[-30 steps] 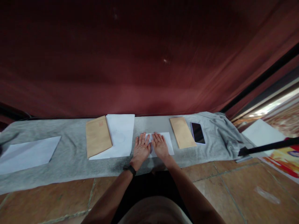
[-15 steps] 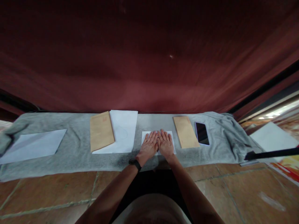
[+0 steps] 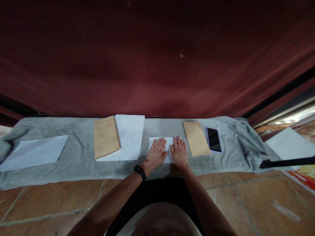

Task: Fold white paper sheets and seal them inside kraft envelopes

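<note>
A small white sheet of paper (image 3: pixel 168 158) lies on the grey cloth in front of me, partly covered by both hands. My left hand (image 3: pixel 156 153) presses flat on its left half, fingers stretched out, a dark band on the wrist. Flat on the right part of the paper is my right hand (image 3: pixel 179 152), its fingers also extended and holding nothing. A strip of the paper shows between the two hands. Just right of my right hand lies a brown envelope (image 3: pixel 197 138).
Left of my hands, another brown envelope (image 3: pixel 106 137) overlaps white sheets (image 3: pixel 129 141). More white paper (image 3: pixel 36 150) lies at the far left. A phone (image 3: pixel 214 140) rests on the grey cloth (image 3: pixel 81 168) at right. A dark red curtain (image 3: pixel 147 65) hangs behind.
My right hand has slid right across the paper, away from my left hand, opening a gap between them. My left hand stays in about the same place.
</note>
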{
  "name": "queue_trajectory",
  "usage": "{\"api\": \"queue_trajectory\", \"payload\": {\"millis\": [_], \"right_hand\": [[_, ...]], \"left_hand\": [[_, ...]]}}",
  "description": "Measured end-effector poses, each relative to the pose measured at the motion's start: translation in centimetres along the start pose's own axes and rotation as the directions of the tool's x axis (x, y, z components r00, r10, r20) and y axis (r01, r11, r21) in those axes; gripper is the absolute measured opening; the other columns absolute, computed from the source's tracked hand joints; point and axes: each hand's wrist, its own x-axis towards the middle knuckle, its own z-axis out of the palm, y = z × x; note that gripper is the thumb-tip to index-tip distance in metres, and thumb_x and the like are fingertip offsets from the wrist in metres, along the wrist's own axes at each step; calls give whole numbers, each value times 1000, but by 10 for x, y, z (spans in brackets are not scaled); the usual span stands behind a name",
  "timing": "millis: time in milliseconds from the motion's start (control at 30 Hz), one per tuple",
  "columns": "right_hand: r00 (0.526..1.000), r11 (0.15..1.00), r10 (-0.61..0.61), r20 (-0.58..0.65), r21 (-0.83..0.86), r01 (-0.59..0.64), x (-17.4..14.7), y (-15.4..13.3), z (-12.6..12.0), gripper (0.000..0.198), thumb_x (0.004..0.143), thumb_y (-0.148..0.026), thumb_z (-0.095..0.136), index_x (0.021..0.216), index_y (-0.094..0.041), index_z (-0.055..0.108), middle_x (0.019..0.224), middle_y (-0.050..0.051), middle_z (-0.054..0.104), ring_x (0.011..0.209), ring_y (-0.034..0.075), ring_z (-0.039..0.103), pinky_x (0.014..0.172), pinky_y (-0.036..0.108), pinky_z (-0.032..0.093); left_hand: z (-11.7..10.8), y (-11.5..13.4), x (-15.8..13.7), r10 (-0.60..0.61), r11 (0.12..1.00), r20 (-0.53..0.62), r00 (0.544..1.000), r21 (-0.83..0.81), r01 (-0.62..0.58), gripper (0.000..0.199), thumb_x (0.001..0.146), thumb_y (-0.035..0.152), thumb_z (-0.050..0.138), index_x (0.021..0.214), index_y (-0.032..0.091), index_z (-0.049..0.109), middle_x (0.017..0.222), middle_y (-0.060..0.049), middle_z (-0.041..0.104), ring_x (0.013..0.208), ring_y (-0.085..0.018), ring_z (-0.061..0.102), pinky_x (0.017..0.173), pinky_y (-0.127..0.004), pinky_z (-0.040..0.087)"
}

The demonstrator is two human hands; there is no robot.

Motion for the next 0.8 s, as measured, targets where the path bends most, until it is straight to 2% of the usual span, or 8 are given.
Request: {"api": "queue_trajectory", "payload": {"millis": [267,400,567,800], "right_hand": [[997,998,59,-53,1,-59,-7,4,2,61,105,-40,28,154,-4,30,157,23,35,145,31,35,116,49,29],[995,997,78,-60,1,-78,-9,5,3,63,104,-41,29,154,-3,30,157,24,35,144,32,35,116,50,31],[992,996,84,-91,17,-82,-11,7,5,62,104,-40,28,155,-5,27,156,23,37,144,33,36,115,52,31],[991,994,113,-68,15,-112,-13,6,4,63,104,-42,27,154,-3,30,157,24,35,143,33,36,115,51,31]], "left_hand": [[1,0,0,0,1000,10,1000,9,0,59,99,36,37,151,8,37,158,-17,36,150,-26,26,125,-52,14],[2,-1,1,-4,1000,16,1000,8,4,60,99,38,37,151,10,36,157,-16,39,150,-26,28,125,-52,15],[5,-3,-3,-22,1000,2,1000,-2,22,58,100,39,36,153,13,35,159,-13,36,151,-24,25,124,-51,16],[4,-6,-5,-34,999,-16,999,-31,33,58,101,41,36,154,17,33,161,-10,32,151,-23,23,124,-50,18]]}}
